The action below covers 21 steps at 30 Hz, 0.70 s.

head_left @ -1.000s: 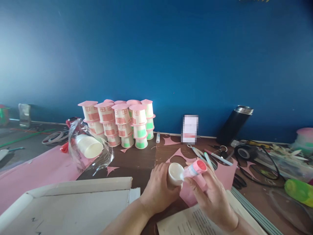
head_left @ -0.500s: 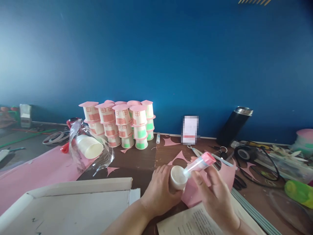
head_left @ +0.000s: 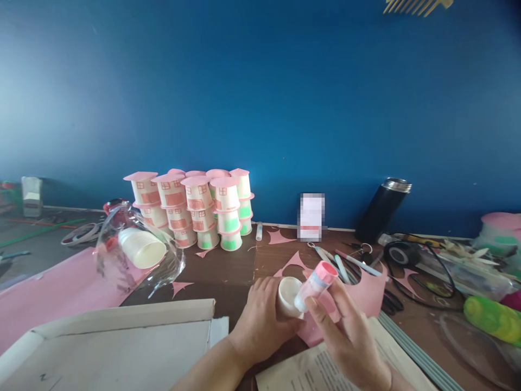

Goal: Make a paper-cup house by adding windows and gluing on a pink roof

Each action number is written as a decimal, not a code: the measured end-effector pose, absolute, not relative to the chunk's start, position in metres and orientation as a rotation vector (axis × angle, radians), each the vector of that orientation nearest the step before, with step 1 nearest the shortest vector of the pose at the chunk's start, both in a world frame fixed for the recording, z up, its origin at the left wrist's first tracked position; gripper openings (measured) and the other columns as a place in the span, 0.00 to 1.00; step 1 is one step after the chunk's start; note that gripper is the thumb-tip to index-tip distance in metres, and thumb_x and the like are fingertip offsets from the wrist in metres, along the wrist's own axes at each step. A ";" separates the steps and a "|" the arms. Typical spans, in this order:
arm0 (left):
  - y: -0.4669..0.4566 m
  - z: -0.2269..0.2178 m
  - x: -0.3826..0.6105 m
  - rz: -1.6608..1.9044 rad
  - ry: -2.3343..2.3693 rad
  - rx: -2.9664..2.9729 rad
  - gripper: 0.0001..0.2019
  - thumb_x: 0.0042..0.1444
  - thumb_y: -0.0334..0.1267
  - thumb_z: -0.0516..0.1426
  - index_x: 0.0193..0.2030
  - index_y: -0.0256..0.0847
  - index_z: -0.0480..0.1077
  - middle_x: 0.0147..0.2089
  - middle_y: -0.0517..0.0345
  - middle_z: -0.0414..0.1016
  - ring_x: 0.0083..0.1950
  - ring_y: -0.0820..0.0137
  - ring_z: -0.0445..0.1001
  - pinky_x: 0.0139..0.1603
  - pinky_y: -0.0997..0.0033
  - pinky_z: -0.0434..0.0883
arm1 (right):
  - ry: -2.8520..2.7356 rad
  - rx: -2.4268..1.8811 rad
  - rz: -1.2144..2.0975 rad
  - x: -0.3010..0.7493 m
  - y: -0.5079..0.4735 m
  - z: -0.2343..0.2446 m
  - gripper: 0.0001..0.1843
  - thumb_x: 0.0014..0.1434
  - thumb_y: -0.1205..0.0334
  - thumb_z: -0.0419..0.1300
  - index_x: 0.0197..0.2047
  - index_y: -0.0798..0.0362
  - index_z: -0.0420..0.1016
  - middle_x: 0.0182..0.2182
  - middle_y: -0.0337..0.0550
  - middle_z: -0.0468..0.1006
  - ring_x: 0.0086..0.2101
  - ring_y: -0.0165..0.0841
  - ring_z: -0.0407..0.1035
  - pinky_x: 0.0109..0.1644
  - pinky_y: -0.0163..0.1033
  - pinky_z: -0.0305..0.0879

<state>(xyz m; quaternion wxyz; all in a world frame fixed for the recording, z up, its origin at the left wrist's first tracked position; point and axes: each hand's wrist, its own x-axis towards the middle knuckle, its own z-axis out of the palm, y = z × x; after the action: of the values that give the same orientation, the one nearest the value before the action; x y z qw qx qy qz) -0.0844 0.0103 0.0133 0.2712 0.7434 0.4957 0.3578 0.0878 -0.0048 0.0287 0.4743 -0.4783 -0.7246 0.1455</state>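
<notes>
My left hand (head_left: 260, 320) is wrapped round a small white paper cup (head_left: 290, 293), base turned up toward me. My right hand (head_left: 345, 336) grips a glue stick (head_left: 315, 282) with a pink end, its tip pressed to the cup's base rim. Both hands hover over a sheet of pink paper (head_left: 366, 296) with cut-outs, just above a printed page (head_left: 325, 369) at the near edge.
A stack of decorated cups with pink roofs (head_left: 195, 206) stands at the blue wall. A plastic sleeve of plain cups (head_left: 138, 250) lies left, a cardboard box (head_left: 109, 347) near left. Black flask (head_left: 380, 209), tape roll (head_left: 401, 252), pens and scissors (head_left: 337, 260), green bottle (head_left: 492, 317) at right.
The glue stick tilted and moved around the cup's base rim, its pink end swinging up then back. The view shifted slightly rightward and down. The left hand kept hold of the cup.
</notes>
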 end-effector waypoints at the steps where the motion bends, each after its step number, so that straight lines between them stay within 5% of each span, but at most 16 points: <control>1: 0.011 0.013 -0.084 0.966 1.334 2.008 0.26 0.43 0.35 0.65 0.52 0.43 0.67 0.52 0.51 0.72 0.53 0.55 0.68 0.56 0.50 0.65 | -1.818 -1.151 0.319 0.088 -0.004 0.028 0.19 0.64 0.54 0.56 0.58 0.45 0.65 0.54 0.48 0.74 0.55 0.47 0.67 0.59 0.52 0.65; 11: 0.012 0.016 -0.083 1.007 1.301 2.033 0.22 0.44 0.33 0.64 0.49 0.43 0.68 0.48 0.52 0.74 0.51 0.58 0.69 0.55 0.53 0.65 | -1.938 -1.092 0.311 0.079 0.006 0.037 0.13 0.66 0.60 0.54 0.54 0.44 0.67 0.48 0.45 0.74 0.50 0.44 0.67 0.55 0.53 0.63; 21: 0.010 0.015 -0.082 1.010 1.342 2.052 0.23 0.45 0.35 0.62 0.51 0.42 0.67 0.49 0.49 0.74 0.51 0.55 0.71 0.54 0.50 0.67 | -1.512 -1.173 0.644 0.087 -0.002 0.037 0.17 0.66 0.49 0.53 0.55 0.44 0.67 0.51 0.44 0.77 0.54 0.40 0.70 0.53 0.40 0.71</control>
<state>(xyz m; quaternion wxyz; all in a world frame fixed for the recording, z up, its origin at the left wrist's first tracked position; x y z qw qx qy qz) -0.0824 0.0097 0.0146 0.2425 0.7509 0.4908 0.3694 0.0872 -0.0015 0.0365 0.5325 -0.4918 -0.6339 0.2699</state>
